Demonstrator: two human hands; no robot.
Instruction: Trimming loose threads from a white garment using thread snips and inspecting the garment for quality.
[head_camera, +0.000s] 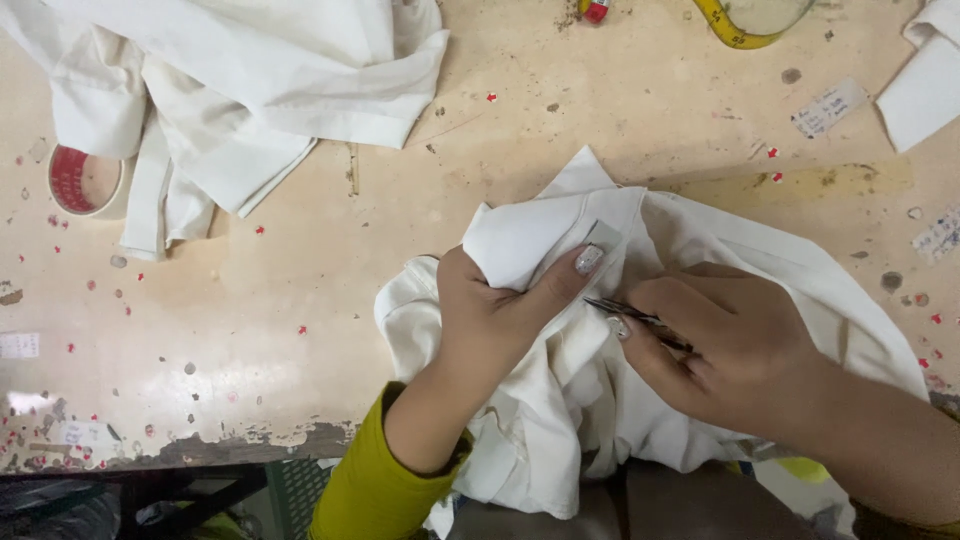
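Note:
A white garment lies bunched at the near edge of a worn beige table. My left hand grips a fold of the cloth, thumb pressed near a small grey label. Just to its right, my right hand pinches thin metal tweezers, whose tip rests on the cloth beside the left thumb. A yellow-green sleeve covers my left forearm.
A pile of white garments fills the far left, with a roll of tape beside it. A yellow measuring tape lies at the far edge, another white cloth at the far right. Small red scraps and paper tags dot the table.

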